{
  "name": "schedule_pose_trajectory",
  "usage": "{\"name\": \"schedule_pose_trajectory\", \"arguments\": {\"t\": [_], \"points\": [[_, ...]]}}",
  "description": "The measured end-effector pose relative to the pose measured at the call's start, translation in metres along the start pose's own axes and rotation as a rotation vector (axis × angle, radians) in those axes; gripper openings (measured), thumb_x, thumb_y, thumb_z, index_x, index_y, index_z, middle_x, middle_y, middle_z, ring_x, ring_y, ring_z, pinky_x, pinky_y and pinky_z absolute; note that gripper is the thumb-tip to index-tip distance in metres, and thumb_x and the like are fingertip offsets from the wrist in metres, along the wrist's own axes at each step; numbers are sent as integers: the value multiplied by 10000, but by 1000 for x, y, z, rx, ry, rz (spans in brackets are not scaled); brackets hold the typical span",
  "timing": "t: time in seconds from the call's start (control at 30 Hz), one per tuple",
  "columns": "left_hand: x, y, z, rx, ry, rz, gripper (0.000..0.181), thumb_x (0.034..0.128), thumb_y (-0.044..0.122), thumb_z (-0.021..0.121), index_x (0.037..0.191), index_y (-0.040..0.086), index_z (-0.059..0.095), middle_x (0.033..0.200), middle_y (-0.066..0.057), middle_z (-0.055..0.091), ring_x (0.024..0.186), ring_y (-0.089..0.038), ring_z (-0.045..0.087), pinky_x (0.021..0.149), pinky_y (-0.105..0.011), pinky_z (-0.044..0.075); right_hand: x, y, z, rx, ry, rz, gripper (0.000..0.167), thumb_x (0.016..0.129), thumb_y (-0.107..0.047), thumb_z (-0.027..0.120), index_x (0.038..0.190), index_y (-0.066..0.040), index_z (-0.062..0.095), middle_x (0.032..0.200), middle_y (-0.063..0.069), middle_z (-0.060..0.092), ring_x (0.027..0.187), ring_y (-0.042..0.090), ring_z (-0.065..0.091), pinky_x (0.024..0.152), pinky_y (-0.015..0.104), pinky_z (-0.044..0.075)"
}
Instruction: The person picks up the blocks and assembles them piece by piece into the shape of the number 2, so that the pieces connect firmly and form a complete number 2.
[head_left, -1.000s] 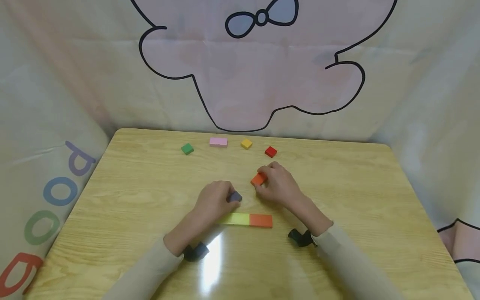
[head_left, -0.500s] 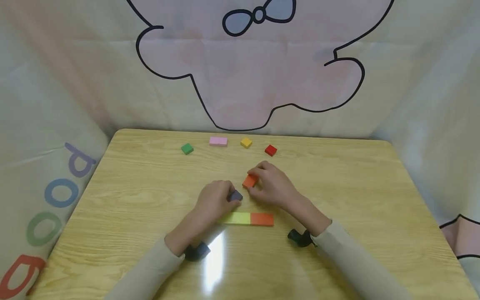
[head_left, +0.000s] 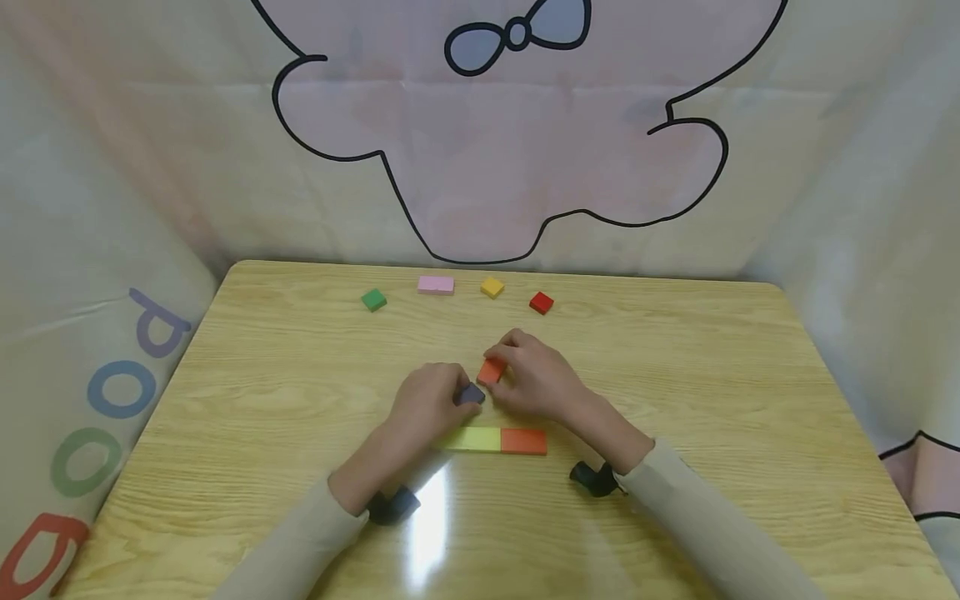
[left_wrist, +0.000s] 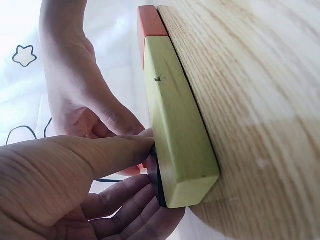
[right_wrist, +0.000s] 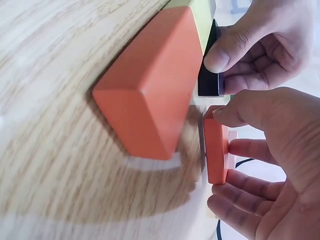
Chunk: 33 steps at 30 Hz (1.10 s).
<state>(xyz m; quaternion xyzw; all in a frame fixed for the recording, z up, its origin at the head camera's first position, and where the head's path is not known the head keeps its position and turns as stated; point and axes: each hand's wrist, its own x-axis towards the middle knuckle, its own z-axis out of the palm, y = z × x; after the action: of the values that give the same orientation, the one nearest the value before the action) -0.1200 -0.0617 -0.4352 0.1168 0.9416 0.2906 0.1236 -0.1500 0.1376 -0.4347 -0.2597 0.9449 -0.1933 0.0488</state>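
My left hand (head_left: 429,400) pinches a dark block (head_left: 472,394) between thumb and fingers, low over the table; the right wrist view shows the dark block (right_wrist: 210,82) as nearly black. Just to its right, my right hand (head_left: 536,375) grips an orange block (head_left: 491,372) by its edges, seen also as an orange block (right_wrist: 216,150) in the right wrist view. The two held blocks are close together, with a small gap between them. On the near side lie a long yellow-green block (head_left: 476,439) and another orange block (head_left: 523,442), end to end in a row. My left hand partly hides the yellow-green block's left end in the head view.
Along the table's far edge sit a green block (head_left: 373,300), a pink block (head_left: 436,285), a yellow block (head_left: 492,287) and a red block (head_left: 542,302). The wooden table (head_left: 712,400) meets a printed cloth (head_left: 480,167) behind. Dark wrist devices hang under both wrists.
My right hand has moved left with the orange block, bringing it up beside the dark block. My left hand stays nearly still.
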Motion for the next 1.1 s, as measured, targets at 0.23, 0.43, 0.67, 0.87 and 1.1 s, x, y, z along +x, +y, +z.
{"name": "schedule_pose_trajectory", "arguments": {"t": [0.23, 0.43, 0.67, 0.87, 1.1], "points": [[1, 1, -1, 2, 0, 1, 260, 876, 246, 881, 986, 46, 755, 831, -16, 692, 713, -168, 549, 636, -267, 395, 0, 0, 2, 1, -26, 0, 359, 902, -229, 765, 1251, -144, 755, 1225, 54, 670, 1078, 215, 656, 870, 382, 591], [0, 2, 0, 0, 8, 13, 259, 875, 247, 881, 972, 43, 755, 823, -17, 690, 709, -168, 546, 641, -269, 392, 0, 0, 2, -7, -21, -28, 351, 896, -198, 764, 1239, -123, 763, 1205, 73, 685, 1087, 239, 659, 916, 402, 584], [0, 2, 1, 11, 8, 6, 259, 875, 254, 882, 970, 49, 754, 821, -13, 681, 718, -172, 546, 650, -274, 392, -1, -3, -1, 0, -29, -28, 357, 905, -195, 764, 1253, -117, 761, 1217, 78, 688, 1103, 247, 658, 934, 408, 582], [-1, 2, 1, 10, 10, 5, 254, 874, 249, 883, 967, 51, 753, 822, -13, 686, 719, -169, 553, 659, -272, 399, -1, -4, 0, 5, -33, -29, 362, 918, -198, 769, 1268, -107, 755, 1233, 80, 687, 1113, 244, 658, 937, 400, 586], [-1, 2, 1, 0, 18, 9, 245, 870, 240, 886, 952, 50, 753, 806, -14, 681, 711, -170, 551, 654, -275, 397, -2, -5, 2, -3, -35, -8, 368, 927, -211, 759, 1282, -113, 752, 1246, 74, 678, 1137, 249, 647, 948, 412, 583]]}}
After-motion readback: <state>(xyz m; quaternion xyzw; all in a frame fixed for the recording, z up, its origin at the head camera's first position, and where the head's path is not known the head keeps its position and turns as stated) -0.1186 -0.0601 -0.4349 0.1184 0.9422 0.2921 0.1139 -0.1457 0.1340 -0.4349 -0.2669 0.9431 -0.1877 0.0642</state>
